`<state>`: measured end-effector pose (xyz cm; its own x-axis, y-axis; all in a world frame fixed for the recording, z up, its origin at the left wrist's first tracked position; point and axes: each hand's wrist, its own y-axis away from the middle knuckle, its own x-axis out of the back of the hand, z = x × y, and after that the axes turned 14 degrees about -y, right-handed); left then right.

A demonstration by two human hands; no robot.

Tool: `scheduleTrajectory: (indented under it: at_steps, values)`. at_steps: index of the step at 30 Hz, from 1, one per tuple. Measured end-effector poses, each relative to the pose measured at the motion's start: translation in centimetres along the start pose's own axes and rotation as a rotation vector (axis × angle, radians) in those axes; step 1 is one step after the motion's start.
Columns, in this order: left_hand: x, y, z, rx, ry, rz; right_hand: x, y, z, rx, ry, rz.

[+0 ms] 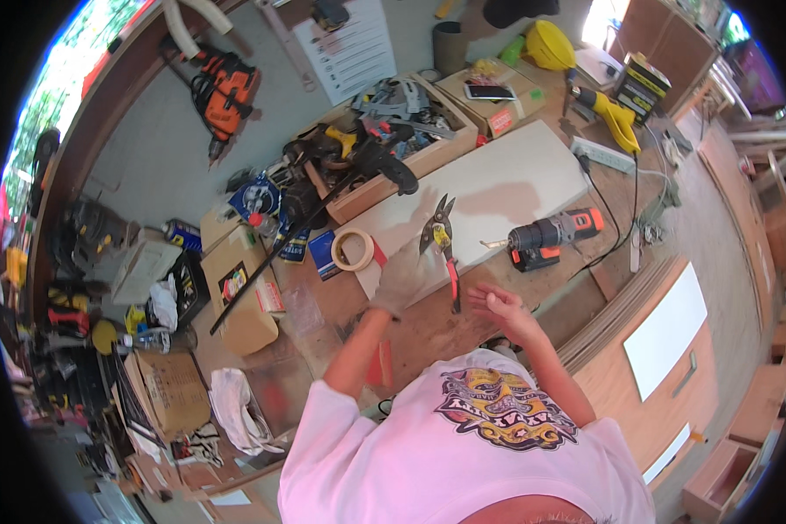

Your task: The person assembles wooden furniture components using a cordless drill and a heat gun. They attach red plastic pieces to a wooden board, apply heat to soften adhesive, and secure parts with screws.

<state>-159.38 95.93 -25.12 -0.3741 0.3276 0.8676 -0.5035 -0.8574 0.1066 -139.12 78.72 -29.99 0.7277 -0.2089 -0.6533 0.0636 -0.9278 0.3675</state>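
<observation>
My left hand, in a pale grey work glove, is closed around a pair of tin snips. The blades point away from me and stand apart, while a red handle hangs free on the right. To the right of it, my bare right hand is held over the near edge of the bench, fingers apart and holding nothing. A white board lies beyond both hands. On its right part rests an orange and black cordless drill with a bit fitted.
Left of the board sits a roll of masking tape. Behind stands a wooden tray heaped with tools. A power strip and a yellow corded tool lie at the right. Stacked wooden panels stand near my right elbow.
</observation>
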Motion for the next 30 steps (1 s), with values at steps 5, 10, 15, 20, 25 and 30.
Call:
scheduleTrajectory:
  at_steps: [5,10,15,20,25,30]
  values:
    - [0.4,5.7,5.2,-0.079,0.48,0.111,-5.5,2.4,-1.8,-0.174,-0.177,-0.283]
    - [4.7,9.0,8.8,-0.002,0.843,0.032,-9.8,4.0,-3.5,0.026,-0.073,-0.402]
    - [4.5,9.9,9.8,-0.081,0.935,0.108,-11.7,6.3,-6.9,0.182,0.466,-0.299]
    - [4.6,10.0,11.3,-0.327,0.717,0.025,-10.8,8.7,-8.5,0.163,0.516,-0.189]
    - [2.9,6.4,7.7,-0.525,0.2,0.202,-8.5,12.9,-9.3,0.076,0.744,-0.11]
    - [4.6,1.6,8.7,-0.437,-0.121,0.324,-6.4,14.2,-7.5,-0.231,0.343,0.114]
